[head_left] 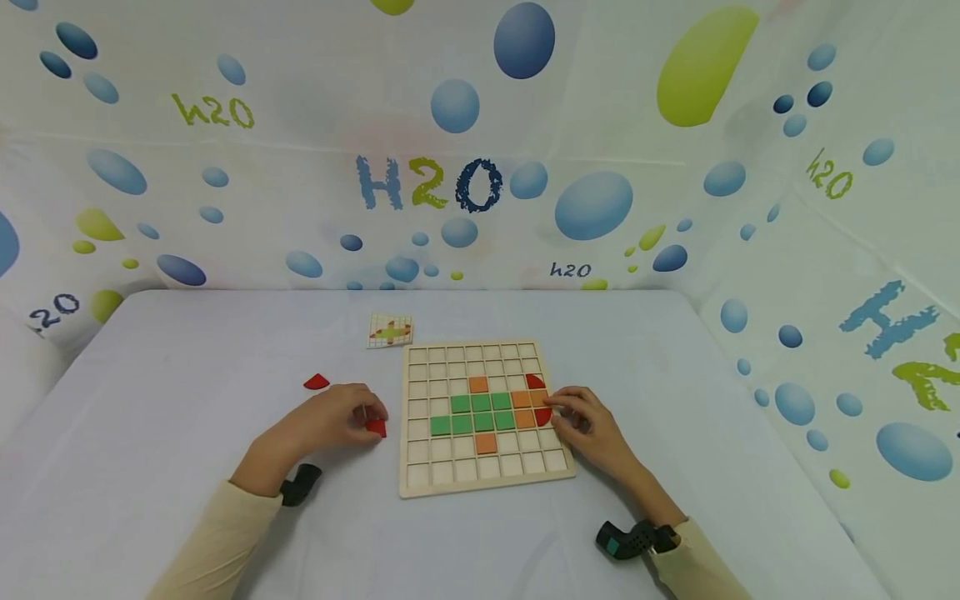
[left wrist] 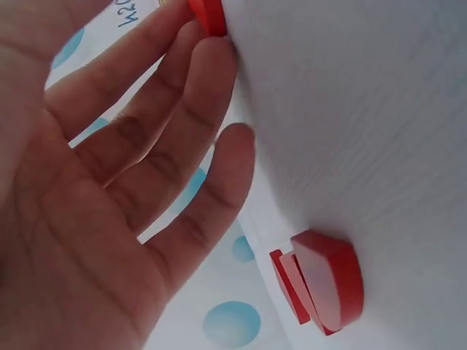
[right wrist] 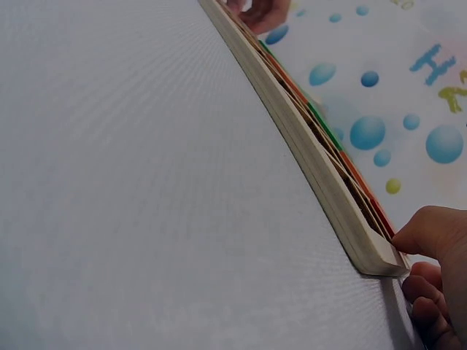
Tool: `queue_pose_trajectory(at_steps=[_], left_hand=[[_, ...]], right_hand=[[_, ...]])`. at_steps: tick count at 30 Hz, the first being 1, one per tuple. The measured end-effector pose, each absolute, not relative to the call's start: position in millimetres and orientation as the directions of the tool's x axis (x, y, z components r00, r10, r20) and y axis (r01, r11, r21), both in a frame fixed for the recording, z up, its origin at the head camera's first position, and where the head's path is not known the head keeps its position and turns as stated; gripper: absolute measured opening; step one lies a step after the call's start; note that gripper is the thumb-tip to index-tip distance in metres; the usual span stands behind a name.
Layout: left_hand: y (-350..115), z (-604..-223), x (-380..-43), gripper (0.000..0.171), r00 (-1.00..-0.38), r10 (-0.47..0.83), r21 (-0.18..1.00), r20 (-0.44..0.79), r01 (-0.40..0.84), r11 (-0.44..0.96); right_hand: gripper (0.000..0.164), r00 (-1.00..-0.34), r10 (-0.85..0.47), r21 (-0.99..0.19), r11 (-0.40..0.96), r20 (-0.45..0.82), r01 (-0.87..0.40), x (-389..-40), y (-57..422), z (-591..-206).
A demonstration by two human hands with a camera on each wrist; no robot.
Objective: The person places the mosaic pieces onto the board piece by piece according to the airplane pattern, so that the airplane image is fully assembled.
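Observation:
My left hand [head_left: 341, 417] holds a small red piece [head_left: 376, 427] at its fingertips, low over the table just left of a wooden grid board [head_left: 416, 471]. In the left wrist view only part of that piece shows, at the top edge. My right hand [head_left: 592, 425] grips the board's right edge, fingers curved, thumb over the rim in the right wrist view. Beside those fingertips lie a red quarter-round tile [head_left: 543, 416] and an orange tile [head_left: 539, 397]. Green tiles [head_left: 481, 403] fill the middle of the grid, with another red quarter-round tile [head_left: 534, 382] farther up.
More red quarter-round pieces [head_left: 317, 382] lie beyond my left hand, close together in the left wrist view. A small pattern card [head_left: 390, 330] rests behind the board's far left corner. White cloth covers the table [head_left: 225, 350], with a printed curtain [head_left: 300, 167] behind it.

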State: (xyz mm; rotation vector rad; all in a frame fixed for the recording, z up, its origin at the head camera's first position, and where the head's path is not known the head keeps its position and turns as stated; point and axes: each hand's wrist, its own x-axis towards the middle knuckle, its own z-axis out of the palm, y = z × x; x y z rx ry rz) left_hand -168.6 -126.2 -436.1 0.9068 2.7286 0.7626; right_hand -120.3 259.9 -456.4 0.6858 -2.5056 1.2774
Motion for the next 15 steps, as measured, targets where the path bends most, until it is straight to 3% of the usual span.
queue_pose_trajectory(at_steps=[15], left_hand=[[-115,-436,-166,0.022,-0.803,0.595,0.5,0.034,0.529,0.686]], right_hand=[[0.027,-0.873,-0.284,-0.703,0.518,0.396,-0.488,-119,260,-454]])
